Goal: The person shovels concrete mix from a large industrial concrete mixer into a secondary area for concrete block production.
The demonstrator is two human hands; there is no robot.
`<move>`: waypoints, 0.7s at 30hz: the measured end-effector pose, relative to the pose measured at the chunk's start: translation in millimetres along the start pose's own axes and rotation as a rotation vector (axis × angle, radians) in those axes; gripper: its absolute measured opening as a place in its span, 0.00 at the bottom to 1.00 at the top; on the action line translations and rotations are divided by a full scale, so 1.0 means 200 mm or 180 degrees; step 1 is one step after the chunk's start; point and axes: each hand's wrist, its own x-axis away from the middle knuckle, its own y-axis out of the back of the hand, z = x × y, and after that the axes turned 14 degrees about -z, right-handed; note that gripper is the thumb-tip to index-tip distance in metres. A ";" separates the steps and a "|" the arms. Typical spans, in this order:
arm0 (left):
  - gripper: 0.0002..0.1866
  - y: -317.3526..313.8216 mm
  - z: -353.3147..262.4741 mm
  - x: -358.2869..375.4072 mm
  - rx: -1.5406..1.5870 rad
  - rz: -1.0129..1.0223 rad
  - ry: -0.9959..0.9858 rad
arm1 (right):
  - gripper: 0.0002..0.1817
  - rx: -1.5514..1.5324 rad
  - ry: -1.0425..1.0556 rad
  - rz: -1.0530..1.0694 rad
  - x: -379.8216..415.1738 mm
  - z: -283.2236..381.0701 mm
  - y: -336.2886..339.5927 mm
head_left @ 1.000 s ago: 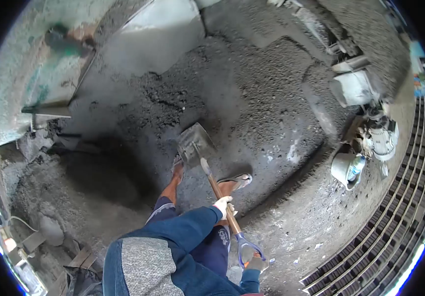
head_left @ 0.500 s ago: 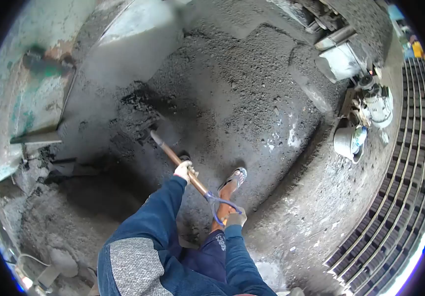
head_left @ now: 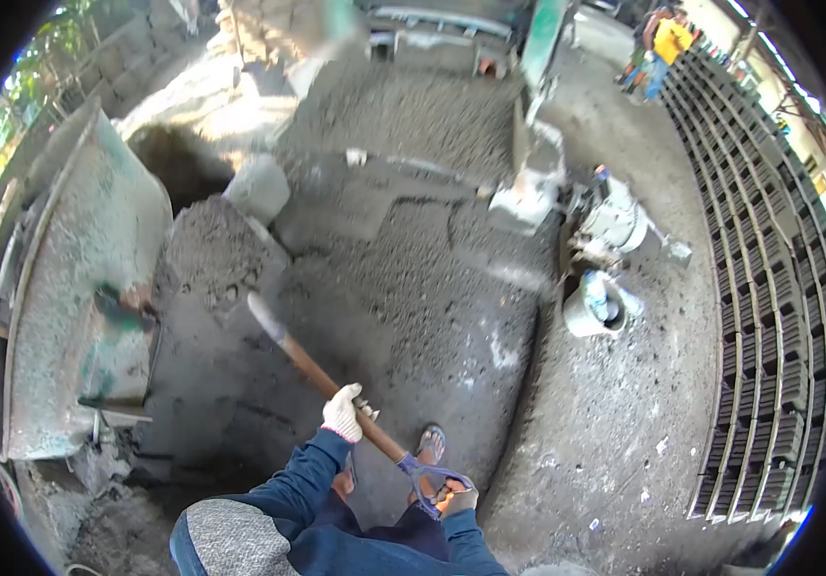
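Mixer (head_left: 67, 288): a large green-grey drum is set at the far left, its mouth turned toward the ground in front.

Shovel (head_left: 322, 379): the blade (head_left: 216, 254) is raised and heaped with grey mix, just beside the mixer's rim. The long axis is run from the blade at upper left down to the blue D-grip (head_left: 429, 477) at lower right, close to the body.

Left hand (head_left: 342, 413): white-gloved, it is wrapped fully round the wooden shaft at about mid-length. It is the hand nearer the blade, which lies up and to the left of it.

Right hand (head_left: 455, 497): gloved, it is closed on the D-grip at the shaft's near end.

Foot (head_left: 430, 446): a sandalled foot is planted on the ground between the two hands.

Mix pile (head_left: 413, 278): damp grey material is spread over the middle ground.

Bucket (head_left: 590, 309): it is stood right of the pile, by a motor (head_left: 614, 221).

Blocks (head_left: 778, 317): rows are laid out along the right edge.

Person (head_left: 667, 38): a figure in yellow is seen at upper right, well apart.
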 end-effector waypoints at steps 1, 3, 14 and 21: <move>0.09 -0.14 -0.07 0.08 -0.0071 0.0345 -0.0066 | 0.07 0.0212 0.0561 0.0082 -0.04 0.08 -0.03; 0.08 -0.46 -0.25 0.39 0.0018 0.1106 -0.0176 | 0.09 -0.0221 0.0910 -0.0052 0.02 0.32 -0.16; 0.13 -1.82 -0.62 1.04 -0.0116 0.2848 -0.0383 | 0.12 0.1332 0.7229 -0.0213 0.82 1.66 -0.84; 0.17 -1.46 -0.35 0.87 -0.0071 0.2769 -0.0565 | 0.10 0.2939 0.7501 0.0155 0.28 1.42 -0.55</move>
